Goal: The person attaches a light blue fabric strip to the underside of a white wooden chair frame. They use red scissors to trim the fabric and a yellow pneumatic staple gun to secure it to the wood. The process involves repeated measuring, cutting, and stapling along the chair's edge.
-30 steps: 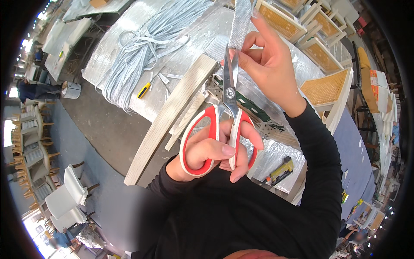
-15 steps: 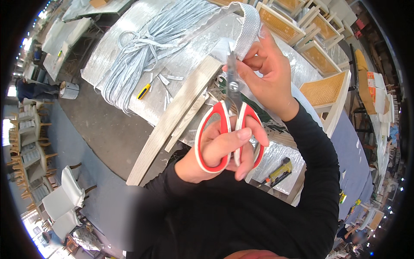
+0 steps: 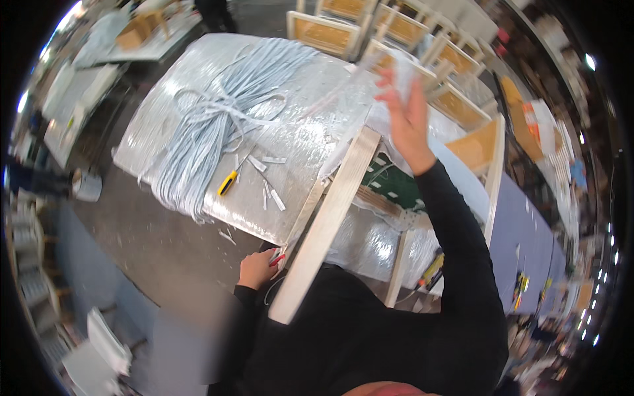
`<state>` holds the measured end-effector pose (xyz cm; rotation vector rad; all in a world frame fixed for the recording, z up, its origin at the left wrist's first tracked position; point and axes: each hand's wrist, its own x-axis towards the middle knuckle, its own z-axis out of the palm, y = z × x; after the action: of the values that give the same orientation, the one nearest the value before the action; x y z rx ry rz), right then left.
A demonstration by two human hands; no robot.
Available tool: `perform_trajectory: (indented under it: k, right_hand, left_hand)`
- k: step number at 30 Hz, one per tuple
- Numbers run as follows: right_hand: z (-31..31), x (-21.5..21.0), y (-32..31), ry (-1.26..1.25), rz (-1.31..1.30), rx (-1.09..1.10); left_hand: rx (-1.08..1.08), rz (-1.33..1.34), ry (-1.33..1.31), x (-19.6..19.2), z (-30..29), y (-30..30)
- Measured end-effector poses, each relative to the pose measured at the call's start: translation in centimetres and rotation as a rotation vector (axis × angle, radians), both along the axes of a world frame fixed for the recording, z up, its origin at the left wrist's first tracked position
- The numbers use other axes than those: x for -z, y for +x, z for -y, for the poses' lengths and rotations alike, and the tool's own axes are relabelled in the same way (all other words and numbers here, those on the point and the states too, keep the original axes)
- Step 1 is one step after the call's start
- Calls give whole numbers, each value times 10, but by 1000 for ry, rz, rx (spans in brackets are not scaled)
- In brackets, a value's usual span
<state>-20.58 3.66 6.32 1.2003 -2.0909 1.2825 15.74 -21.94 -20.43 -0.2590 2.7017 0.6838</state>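
My left hand point(image 3: 256, 269) is closed around red-handled scissors point(image 3: 276, 259) beside the near corner of the wrapped table; their blades are mostly hidden. My right hand point(image 3: 408, 125) is raised over the far end of a chair frame, its fingers smeared by motion. A whitish fabric strip point(image 3: 399, 66) shows blurred at its fingertips; whether they grip it I cannot tell. The pale wooden chair frame point(image 3: 327, 224) lies tilted in front of me. Inside it shows dark green material point(image 3: 394, 183) with white patches.
A bundle of pale blue-grey cord point(image 3: 198, 142) lies across the plastic-wrapped table point(image 3: 152, 119). Near it are a yellow-handled screwdriver point(image 3: 228, 183) and several white scraps point(image 3: 276, 199). A yellow-and-black tool point(image 3: 432, 269) lies at right. Cane-panelled chair frames point(image 3: 323, 33) stand behind.
My left hand has moved down and left with the scissors, away from the strip. My right hand has risen slightly with the strip near it, and the view has shifted.
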Motion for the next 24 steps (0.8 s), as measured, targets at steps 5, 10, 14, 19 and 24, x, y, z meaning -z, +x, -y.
perform_trajectory:
  k: [5,10,14,19,24]
  right_hand:
    - [25,-23,-6,222,-71,275]
    - [21,-18,81,-889,110,604]
    - [16,70,171,-542,363,884]
    - [48,67,207,-624,1013,756]
    - [65,39,161,-878,1419,246]
  left_hand:
    - [-259,-61,213,23,81,-16]
    - [-369,-181,291,39,149,-93]
    - [-111,-339,-151,62,184,-184]
    - [159,-586,435,-78,89,-312]
    - [657,-1034,848,-180,-21,-375]
